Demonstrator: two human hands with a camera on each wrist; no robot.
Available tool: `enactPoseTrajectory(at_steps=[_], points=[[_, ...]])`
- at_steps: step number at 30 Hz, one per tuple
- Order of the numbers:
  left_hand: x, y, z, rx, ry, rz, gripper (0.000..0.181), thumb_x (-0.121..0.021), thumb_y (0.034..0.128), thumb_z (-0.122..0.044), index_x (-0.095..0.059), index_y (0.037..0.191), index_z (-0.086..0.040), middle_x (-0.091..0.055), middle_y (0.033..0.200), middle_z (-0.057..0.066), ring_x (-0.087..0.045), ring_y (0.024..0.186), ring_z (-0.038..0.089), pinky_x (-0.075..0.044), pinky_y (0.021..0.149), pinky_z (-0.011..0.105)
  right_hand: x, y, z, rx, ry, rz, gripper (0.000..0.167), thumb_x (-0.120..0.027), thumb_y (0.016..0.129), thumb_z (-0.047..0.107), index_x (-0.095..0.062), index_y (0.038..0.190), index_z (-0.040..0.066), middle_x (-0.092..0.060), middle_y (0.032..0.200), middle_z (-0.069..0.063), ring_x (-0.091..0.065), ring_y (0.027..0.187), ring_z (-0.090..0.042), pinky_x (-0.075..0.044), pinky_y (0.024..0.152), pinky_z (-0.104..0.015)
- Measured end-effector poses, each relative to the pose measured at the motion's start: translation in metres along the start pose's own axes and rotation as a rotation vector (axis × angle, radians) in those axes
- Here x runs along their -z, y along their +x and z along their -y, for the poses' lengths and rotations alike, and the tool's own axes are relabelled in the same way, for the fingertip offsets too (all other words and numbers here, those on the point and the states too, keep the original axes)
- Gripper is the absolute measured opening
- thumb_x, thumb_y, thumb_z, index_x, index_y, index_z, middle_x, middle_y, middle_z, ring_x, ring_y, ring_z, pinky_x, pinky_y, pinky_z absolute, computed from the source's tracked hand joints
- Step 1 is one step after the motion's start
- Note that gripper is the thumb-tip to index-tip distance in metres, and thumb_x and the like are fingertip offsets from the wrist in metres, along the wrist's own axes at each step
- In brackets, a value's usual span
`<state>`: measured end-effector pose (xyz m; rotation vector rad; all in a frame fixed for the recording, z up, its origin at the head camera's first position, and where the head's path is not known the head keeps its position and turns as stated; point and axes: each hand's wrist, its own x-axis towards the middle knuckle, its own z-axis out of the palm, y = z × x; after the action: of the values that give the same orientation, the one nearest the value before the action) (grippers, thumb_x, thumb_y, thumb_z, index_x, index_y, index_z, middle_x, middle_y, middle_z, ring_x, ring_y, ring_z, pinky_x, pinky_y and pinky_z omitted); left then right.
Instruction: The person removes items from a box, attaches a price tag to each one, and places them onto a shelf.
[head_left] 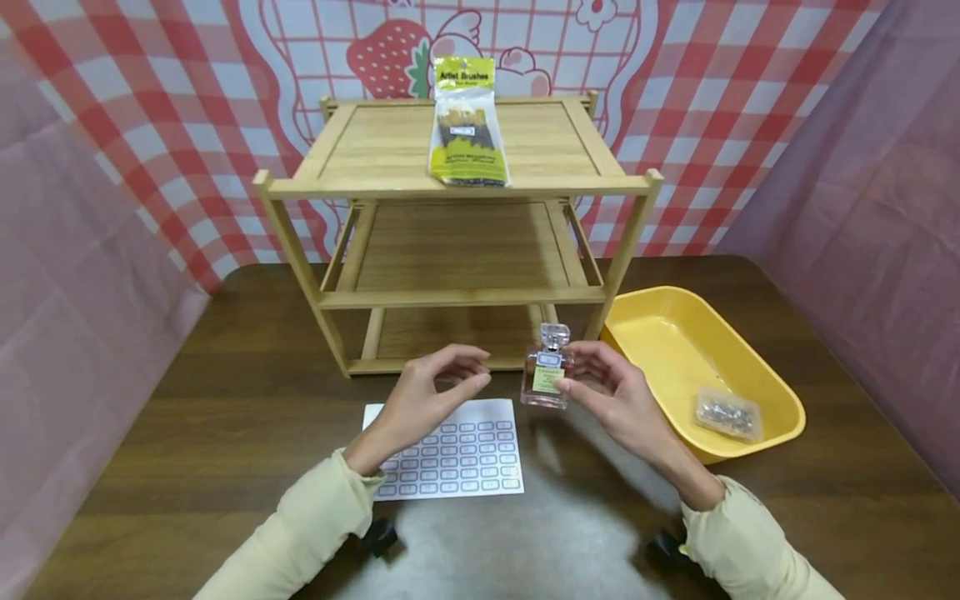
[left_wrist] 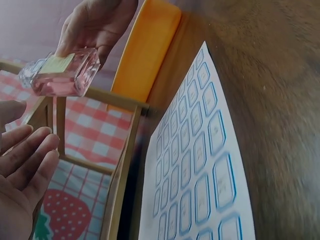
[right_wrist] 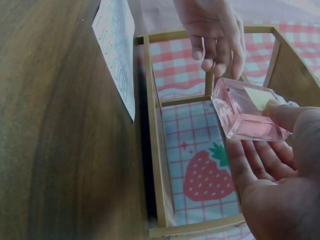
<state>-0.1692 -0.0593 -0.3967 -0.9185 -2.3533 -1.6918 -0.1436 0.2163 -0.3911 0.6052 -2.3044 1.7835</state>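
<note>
A clear glass perfume bottle (head_left: pixel 546 385) with pink liquid, a faceted cap and a yellow-green label is pinched between the thumb and fingers of my right hand (head_left: pixel 618 408). It is upright above the table, and a small white sticker shows above its label. To its left, my left hand (head_left: pixel 423 404) hovers with loosely bent fingers and nothing between them; the left wrist view shows the same gap. Beneath the left hand lies a white sheet of blue-bordered labels (head_left: pixel 480 458), partly covered by that hand and wrist.
Behind the hands stands a three-tier wooden shelf (head_left: pixel 450 297). On its top tier lies a packet of artist brushes (head_left: pixel 468 125). At the right, a yellow basin (head_left: pixel 660 333) holds a small clear box of metal bits (head_left: pixel 727 414). A wooden table (head_left: pixel 187 433) carries everything.
</note>
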Motion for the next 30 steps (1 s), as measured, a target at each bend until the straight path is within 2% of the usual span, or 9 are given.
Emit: enactPoseTrajectory(at_steps=[12, 18, 30], points=[[0.028, -0.012, -0.001, -0.003, 0.07, -0.091, 0.025, -0.073, 0.0976, -0.01, -0.071, 0.122, -0.004, -0.074, 0.106, 0.002, -0.068, 0.097, 0.017, -0.058, 0.087, 0.033, -0.004, 0.009, 0.007, 0.048, 0.011, -0.007, 0.036, -0.068, 0.091, -0.017, -0.057, 0.124, -0.014, -0.065, 0.108, -0.023, -0.065, 0.099, -0.013, -0.057, 0.085, -0.023], [0.043, -0.019, 0.002, -0.022, 0.09, -0.143, 0.024, -0.073, 0.0963, -0.005, -0.071, 0.12, -0.002, -0.075, 0.105, 0.006, -0.069, 0.096, 0.018, -0.058, 0.086, 0.031, -0.007, 0.015, 0.01, 0.071, 0.015, -0.02, 0.035, -0.068, 0.089, -0.019, -0.057, 0.123, -0.014, -0.065, 0.109, -0.021, -0.064, 0.099, -0.013, -0.058, 0.085, -0.023], [0.068, -0.032, 0.0, 0.003, 0.139, -0.223, 0.024, -0.07, 0.0975, -0.001, -0.07, 0.122, -0.002, -0.073, 0.11, 0.005, -0.067, 0.098, 0.015, -0.055, 0.086, 0.025, -0.012, 0.025, 0.016, 0.084, 0.026, -0.015, 0.036, -0.068, 0.09, -0.018, -0.056, 0.124, -0.014, -0.064, 0.111, -0.021, -0.064, 0.101, -0.015, -0.058, 0.086, -0.024]])
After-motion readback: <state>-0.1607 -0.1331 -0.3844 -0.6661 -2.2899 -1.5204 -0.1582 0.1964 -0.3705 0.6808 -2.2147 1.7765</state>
